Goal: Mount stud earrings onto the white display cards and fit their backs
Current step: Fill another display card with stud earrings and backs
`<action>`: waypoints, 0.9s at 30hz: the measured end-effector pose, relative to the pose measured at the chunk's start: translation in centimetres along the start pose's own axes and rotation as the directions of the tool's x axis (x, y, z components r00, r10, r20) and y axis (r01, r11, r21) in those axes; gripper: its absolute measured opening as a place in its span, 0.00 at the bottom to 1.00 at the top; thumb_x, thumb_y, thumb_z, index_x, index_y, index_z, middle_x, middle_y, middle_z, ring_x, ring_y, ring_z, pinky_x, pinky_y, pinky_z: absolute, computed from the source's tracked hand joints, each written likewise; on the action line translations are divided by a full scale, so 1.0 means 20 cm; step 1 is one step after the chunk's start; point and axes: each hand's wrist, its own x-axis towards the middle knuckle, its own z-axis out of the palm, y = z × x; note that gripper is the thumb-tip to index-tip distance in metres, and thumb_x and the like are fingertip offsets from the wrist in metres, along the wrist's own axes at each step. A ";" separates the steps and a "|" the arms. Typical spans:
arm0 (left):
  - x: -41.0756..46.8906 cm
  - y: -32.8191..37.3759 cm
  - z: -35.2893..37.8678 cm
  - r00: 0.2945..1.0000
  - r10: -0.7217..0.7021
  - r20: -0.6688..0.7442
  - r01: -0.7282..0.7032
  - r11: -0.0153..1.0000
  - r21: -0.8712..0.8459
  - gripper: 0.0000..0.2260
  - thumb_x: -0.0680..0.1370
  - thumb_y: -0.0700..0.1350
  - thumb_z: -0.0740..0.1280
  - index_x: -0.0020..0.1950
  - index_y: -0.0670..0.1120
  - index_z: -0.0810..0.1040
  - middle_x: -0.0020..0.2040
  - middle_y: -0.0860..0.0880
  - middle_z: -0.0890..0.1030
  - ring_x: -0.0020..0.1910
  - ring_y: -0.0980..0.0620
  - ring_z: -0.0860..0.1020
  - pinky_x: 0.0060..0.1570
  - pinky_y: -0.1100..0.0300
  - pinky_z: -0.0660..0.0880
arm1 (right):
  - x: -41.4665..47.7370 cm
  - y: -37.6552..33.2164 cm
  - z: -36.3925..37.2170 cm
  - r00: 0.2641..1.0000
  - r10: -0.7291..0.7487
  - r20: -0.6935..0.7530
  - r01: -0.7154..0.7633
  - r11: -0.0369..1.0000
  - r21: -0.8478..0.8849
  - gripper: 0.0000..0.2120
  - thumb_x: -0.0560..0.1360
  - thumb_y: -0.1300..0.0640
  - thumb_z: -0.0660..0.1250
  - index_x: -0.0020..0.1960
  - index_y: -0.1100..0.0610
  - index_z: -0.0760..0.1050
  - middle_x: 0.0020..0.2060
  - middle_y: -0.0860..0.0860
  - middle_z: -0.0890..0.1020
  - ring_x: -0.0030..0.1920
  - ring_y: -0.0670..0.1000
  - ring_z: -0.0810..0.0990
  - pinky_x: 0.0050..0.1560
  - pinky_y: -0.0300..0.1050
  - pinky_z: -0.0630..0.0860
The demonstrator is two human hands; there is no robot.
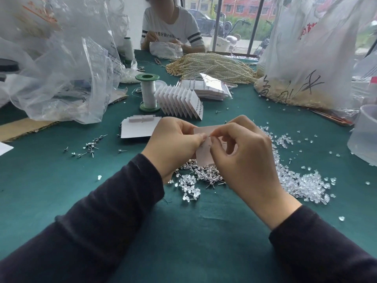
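- Dark sleeves [102,231] lead up to two hands that meet at mid-frame, above the green desk [61,180].
- Left hand [175,144] pinches one white display card [204,130] by its left edge and holds it off the desk. Right hand [244,152] pinches a tiny silvery piece, seemingly a stud [208,137], against the card's middle.
- Step in hand, as I judge it: seating a stud through the card. Any back already fitted is hidden.
- Next move calls for one clear back picked from the heap and pressed onto the post behind the card while the left hand steadies it.
- Under the hands lies one heap of stud earrings [206,172], and at lower right one heap of clear backs [302,184]. Both are too many to count.
- Left of centre are scattered loose studs [91,147], perhaps a dozen.
- Further up are one small stack of blank cards [136,129], one fanned row of roughly a dozen filled cards [179,101] and one green-ended thread spool [148,90].
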 end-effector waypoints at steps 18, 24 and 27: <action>0.01 0.05 -0.11 0.971 0.002 0.241 0.005 0.999 -0.031 0.09 0.72 0.45 0.70 0.37 0.40 0.82 0.36 0.44 0.83 0.35 0.51 0.81 0.39 0.57 0.80 | 0.01 -0.05 -0.03 1.000 0.008 0.003 -0.008 1.000 -0.016 0.03 0.72 0.61 0.68 0.40 0.59 0.78 0.36 0.45 0.71 0.29 0.43 0.69 0.31 0.37 0.69; 0.07 0.03 -0.28 0.981 -0.071 0.183 -0.034 0.857 0.514 0.06 0.69 0.45 0.73 0.44 0.46 0.83 0.36 0.50 0.83 0.37 0.54 0.79 0.33 0.67 0.74 | 0.04 -0.01 -0.07 0.987 0.143 -0.075 -0.124 0.967 0.221 0.05 0.72 0.63 0.67 0.41 0.54 0.75 0.36 0.45 0.73 0.34 0.42 0.70 0.36 0.30 0.67; 0.07 0.00 -0.30 0.977 -0.139 0.164 -0.029 0.672 0.740 0.08 0.65 0.47 0.76 0.41 0.50 0.82 0.34 0.55 0.79 0.35 0.59 0.75 0.35 0.67 0.69 | 0.05 -0.01 -0.08 0.976 0.205 -0.080 -0.173 0.940 0.295 0.04 0.73 0.62 0.67 0.42 0.54 0.75 0.41 0.44 0.73 0.43 0.45 0.75 0.44 0.33 0.71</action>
